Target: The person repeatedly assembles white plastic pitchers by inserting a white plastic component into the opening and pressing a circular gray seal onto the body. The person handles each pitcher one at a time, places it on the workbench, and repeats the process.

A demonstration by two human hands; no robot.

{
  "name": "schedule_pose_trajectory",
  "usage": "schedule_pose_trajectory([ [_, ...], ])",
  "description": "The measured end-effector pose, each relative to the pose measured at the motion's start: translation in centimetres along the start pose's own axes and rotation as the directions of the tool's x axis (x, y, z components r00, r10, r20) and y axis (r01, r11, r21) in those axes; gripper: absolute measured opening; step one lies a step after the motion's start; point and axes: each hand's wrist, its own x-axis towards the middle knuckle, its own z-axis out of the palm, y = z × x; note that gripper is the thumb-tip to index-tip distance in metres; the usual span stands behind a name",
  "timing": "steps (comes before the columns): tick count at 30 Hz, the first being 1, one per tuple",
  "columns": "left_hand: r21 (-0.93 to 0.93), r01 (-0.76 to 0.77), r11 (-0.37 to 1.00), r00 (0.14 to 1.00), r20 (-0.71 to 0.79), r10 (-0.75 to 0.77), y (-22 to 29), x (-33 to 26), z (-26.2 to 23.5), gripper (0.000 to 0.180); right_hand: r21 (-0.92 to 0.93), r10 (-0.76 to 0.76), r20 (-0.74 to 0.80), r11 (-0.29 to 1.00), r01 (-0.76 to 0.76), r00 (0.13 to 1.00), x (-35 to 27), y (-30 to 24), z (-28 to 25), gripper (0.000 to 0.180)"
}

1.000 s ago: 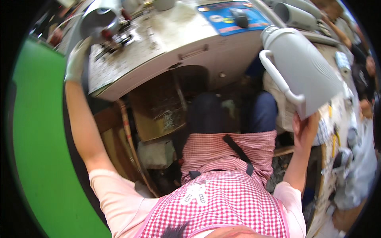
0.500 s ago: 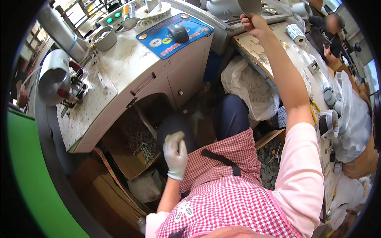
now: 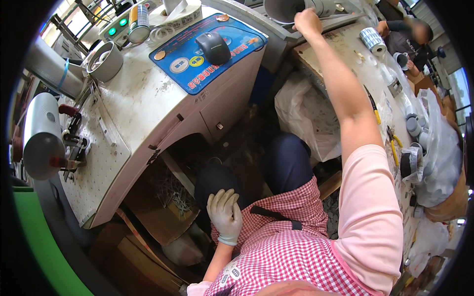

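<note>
My left hand [image 3: 226,216], in a whitish glove, rests above my left thigh. Its fingers are loosely bent and slightly apart, with nothing in them. My bare right hand [image 3: 308,23] reaches far out to the upper right, fingers closed at the edge of a grey hollow cylinder [image 3: 277,11]. Part of that cylinder lies behind the hand, and the top of the picture cuts it off. Another silver-grey cylindrical shell [image 3: 43,116] sits at the far left on a fixture with dark red-handled clamps [image 3: 69,111].
A white worktable [image 3: 143,93] carries a blue mouse pad [image 3: 195,81], a black mouse [image 3: 213,48], a spray can [image 3: 139,24] and a grey bowl [image 3: 105,61]. Yellow-handled pliers [image 3: 393,148] lie on the right bench, near plastic bags [image 3: 437,163]. A co-worker [image 3: 410,44] handles a part beyond it.
The view has shifted, and the left table appears nearer. My right hand and the grey cylinder sit slightly further left in view. My left hand has loosened its fingers.
</note>
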Motion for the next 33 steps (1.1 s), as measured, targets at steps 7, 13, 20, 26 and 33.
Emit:
schedule_pose_trajectory([
  [7, -0.016, 0.049, 0.999, 0.997, 0.067, -0.048, -0.3, 0.4, -0.1, 0.018, -0.269, -0.469, 0.053, 0.844, 0.465, 0.882, -0.6, -3.2, 1.8, 0.061],
  [13, 0.022, 0.083, 0.996, 0.993, 0.085, -0.084, -0.3, 0.5, -0.1, 0.019, -0.215, -0.312, -0.002, 0.928, 0.304, 0.950, -0.4, -4.6, 2.8, 0.070],
  [20, 0.049, 0.109, 0.993, 0.985, 0.129, -0.115, -0.1, 1.4, 0.3, 0.017, -0.216, -0.569, -0.161, 0.818, 0.534, 0.806, 2.7, -2.8, 4.5, 0.039],
  [26, 0.054, 0.068, 0.996, 0.991, 0.108, -0.073, 0.1, 1.4, 0.1, 0.022, -0.381, -0.463, -0.152, 0.843, 0.381, 0.873, 9.2, 3.6, 5.1, 0.034],
  [33, -0.001, 0.081, 0.997, 0.990, 0.120, -0.080, 0.2, 1.9, -0.2, 0.022, -0.340, -0.171, -0.082, 0.931, 0.134, 0.982, 14.4, 7.2, 3.4, 0.041],
])
